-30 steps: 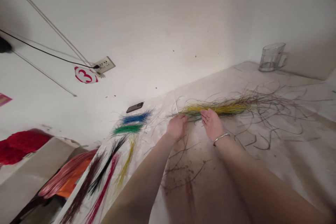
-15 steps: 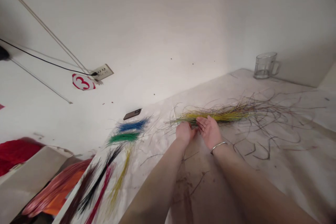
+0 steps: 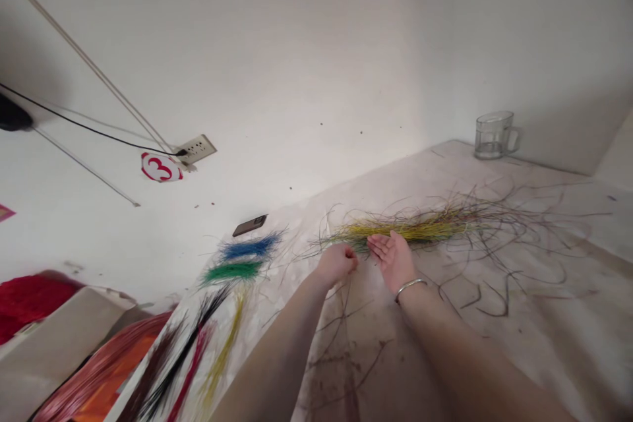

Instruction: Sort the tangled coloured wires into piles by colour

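Note:
A long bundle of yellow and green plant fibres (image 3: 410, 232) lies across the pale stained sheet (image 3: 554, 303), with dark loose strands spreading from its right end. My left hand (image 3: 337, 264) is curled, knuckles up, at the bundle's lower left edge, and nothing shows in its fingers. My right hand (image 3: 390, 260) lies palm up with its fingers apart, its fingertips against the underside of the bundle. A metal bangle (image 3: 410, 287) circles my right wrist.
Blue (image 3: 248, 248), green (image 3: 232, 271), black (image 3: 182, 343), red (image 3: 190, 362) and yellow (image 3: 222, 356) fibre bunches lie to the left. A phone (image 3: 250, 225), glass jug (image 3: 493, 136) and wall socket (image 3: 196, 150) stand farther off. A cardboard box (image 3: 54, 362) sits at lower left.
My left hand has curled and shifted slightly left, opening a small gap from my right hand. Everything sits lower in the view than before.

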`<state>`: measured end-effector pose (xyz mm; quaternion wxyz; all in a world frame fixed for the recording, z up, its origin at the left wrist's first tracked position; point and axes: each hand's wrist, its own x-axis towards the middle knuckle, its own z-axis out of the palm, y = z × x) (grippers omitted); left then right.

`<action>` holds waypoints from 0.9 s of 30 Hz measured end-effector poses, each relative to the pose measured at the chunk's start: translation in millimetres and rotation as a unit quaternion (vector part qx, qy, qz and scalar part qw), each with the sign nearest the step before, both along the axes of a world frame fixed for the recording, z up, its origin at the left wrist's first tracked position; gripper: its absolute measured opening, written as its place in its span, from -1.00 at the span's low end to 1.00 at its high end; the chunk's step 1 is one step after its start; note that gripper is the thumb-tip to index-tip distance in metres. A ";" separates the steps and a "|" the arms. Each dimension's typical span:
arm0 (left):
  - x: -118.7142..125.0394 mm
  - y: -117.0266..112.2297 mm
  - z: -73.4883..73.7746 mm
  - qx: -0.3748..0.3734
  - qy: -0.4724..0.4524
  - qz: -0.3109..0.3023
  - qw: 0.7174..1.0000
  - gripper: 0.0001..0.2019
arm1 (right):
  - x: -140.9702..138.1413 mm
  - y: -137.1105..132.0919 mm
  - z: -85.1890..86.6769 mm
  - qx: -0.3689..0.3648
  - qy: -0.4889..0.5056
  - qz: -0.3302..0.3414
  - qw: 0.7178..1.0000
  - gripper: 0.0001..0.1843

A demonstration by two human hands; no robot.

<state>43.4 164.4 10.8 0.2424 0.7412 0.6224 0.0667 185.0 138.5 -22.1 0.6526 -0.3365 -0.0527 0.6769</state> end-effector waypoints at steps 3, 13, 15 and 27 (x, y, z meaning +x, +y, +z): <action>-13.5 -13.6 10.9 -0.018 -0.072 0.018 0.997 -0.84 | -1.3 0.7 -0.1 -0.001 -0.019 0.004 1.000 -0.66; -26.2 -61.3 47.5 0.035 -0.337 0.081 0.937 -0.71 | -13.1 -15.1 5.9 0.065 -0.202 0.025 0.977 -0.54; -24.8 -70.7 49.8 0.060 -0.377 0.101 0.919 -0.71 | -19.6 -24.2 8.4 0.128 -0.266 0.113 0.949 -0.47; -39.8 -115.0 31.6 -0.006 -0.215 0.026 0.976 -0.58 | -26.4 -37.5 5.7 0.254 -0.508 0.176 0.804 -0.50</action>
